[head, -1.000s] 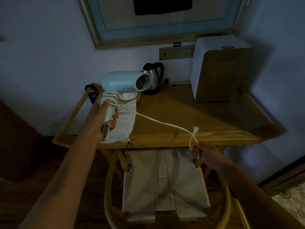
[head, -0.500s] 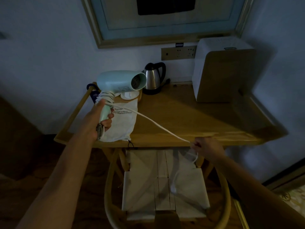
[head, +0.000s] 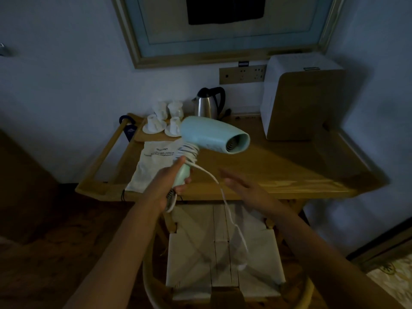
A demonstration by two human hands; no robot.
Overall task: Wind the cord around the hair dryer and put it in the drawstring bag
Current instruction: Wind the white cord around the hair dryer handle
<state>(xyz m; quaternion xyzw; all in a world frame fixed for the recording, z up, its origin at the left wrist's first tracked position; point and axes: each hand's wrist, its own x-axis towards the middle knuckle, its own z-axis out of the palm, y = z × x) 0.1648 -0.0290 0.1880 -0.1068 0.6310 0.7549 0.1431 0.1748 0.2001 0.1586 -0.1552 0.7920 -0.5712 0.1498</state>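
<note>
Kettle (head: 209, 103) and cups (head: 163, 121) at the table's (head: 289, 175) back edge; drawstring bag (head: 153, 166) near its left edge.
Left hand (head: 171, 181) grip clamped on hair dryer (head: 211, 134) handle; right hand (head: 245, 188) fingers apart, cord (head: 225, 201) dangling loose.

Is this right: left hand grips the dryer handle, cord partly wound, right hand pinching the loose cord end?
Not quite. The left hand grips the hair dryer by its handle, and the cord is partly wound round it. But the right hand is open, fingers straight, holding nothing. The loose cord hangs free toward the chair, as the head view shows.
</note>
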